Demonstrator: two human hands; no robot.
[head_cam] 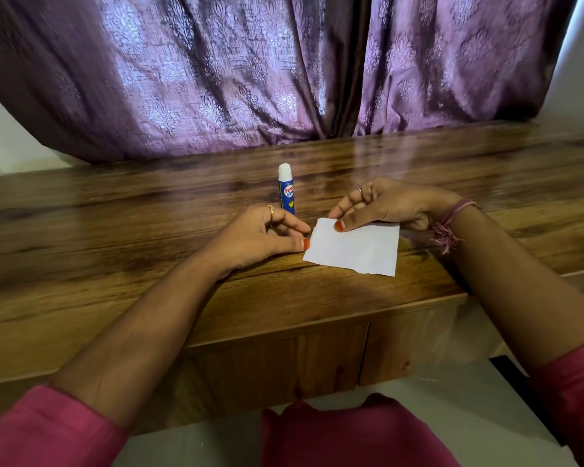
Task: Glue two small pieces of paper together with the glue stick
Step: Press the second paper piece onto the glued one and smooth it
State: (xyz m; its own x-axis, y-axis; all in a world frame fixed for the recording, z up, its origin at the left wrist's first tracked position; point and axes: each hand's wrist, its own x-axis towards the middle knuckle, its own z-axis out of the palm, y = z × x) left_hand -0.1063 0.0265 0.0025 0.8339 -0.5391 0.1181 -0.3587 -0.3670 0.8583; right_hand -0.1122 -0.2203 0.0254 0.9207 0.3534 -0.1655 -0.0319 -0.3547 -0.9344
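One white paper piece (353, 246) visible, flat on the wooden table (115, 237) near its front edge, with torn upper-left and lower edges; whether a second piece lies under it cannot be told. One glue stick (286, 190), blue with a white tip showing, uncapped, upright on the table just beyond the paper's left corner and apart from it. Two hands at the paper. Right hand (385, 207) over the paper's far edge, grip closed on it: thumb pressed on top near the upper-left corner, fingers curled behind the edge. Left hand (263, 235) resting on the table just left of the paper, fingers loosely curled and holding nothing, thumb tip touching or nearly touching the paper's left edge. One ring on each hand, orange-painted thumbnails. One pink thread bracelet (450, 220) on the right wrist. Two pink sleeves (48, 429) at the bottom corners. Purple patterned curtain (216, 72) behind the table.
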